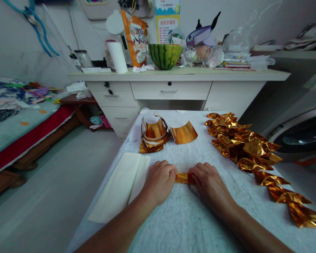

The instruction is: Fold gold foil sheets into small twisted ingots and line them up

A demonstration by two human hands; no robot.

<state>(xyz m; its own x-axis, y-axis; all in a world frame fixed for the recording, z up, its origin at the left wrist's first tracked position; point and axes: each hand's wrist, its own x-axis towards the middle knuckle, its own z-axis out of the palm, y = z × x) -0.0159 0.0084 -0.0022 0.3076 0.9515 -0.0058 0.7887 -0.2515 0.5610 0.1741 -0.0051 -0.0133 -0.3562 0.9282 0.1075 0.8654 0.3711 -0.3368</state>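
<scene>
A small rolled strip of gold foil [183,178] lies across the middle of the cloth-covered table, one end in each hand. My left hand [162,179] is closed around its left end, and my right hand [205,179] pinches the right end; the fingers hide both ends. Just beyond, a curved sheet of gold foil [184,133] rests beside a curled stack of gold foil sheets [154,131]. Folded white paper [118,186] lies left of my left hand. To the right spreads a pile of gold foil pieces [242,140] with pinched middles and flared ends.
Behind the table [173,225] stands a white desk [171,75] bearing half a watermelon [165,56], an orange snack bag [135,40] and a paper roll [117,58]. At left is a bed [28,126]; a washing machine [302,116] stands at right.
</scene>
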